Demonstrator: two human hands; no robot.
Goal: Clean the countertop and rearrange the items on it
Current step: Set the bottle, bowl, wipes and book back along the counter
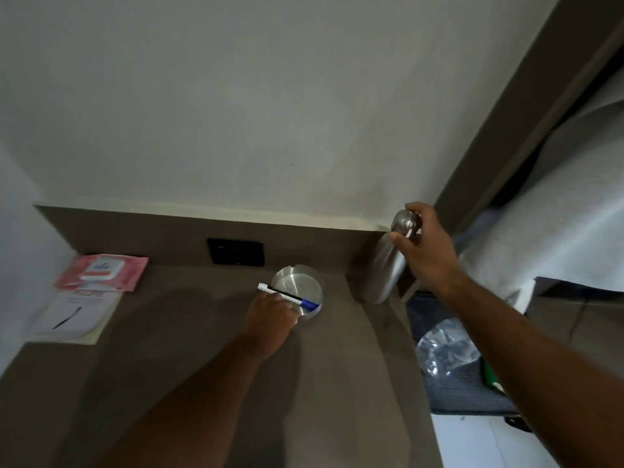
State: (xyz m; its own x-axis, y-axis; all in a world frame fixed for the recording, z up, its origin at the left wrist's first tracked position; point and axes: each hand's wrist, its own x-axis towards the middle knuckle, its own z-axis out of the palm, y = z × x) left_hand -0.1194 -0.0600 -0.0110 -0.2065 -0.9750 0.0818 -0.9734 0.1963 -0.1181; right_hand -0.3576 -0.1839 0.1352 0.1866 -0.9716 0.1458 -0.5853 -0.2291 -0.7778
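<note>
Lying slantwise across the steel dish (pixel 297 292), the pen (pixel 288 296) points its white end up-left, held in the left hand (pixel 270 319); right hand (pixel 423 248) grips the upright bottle (pixel 385 271) by its cap on the worktop (pixel 189 332)

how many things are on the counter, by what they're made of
Metal: 2, the bottle gripped by the right hand, and the round dish held by the left hand
Paper: 1, the booklet
Soft pack: 1, the pink wipes pack
Plastic: 1, the marker
Total: 5
</note>
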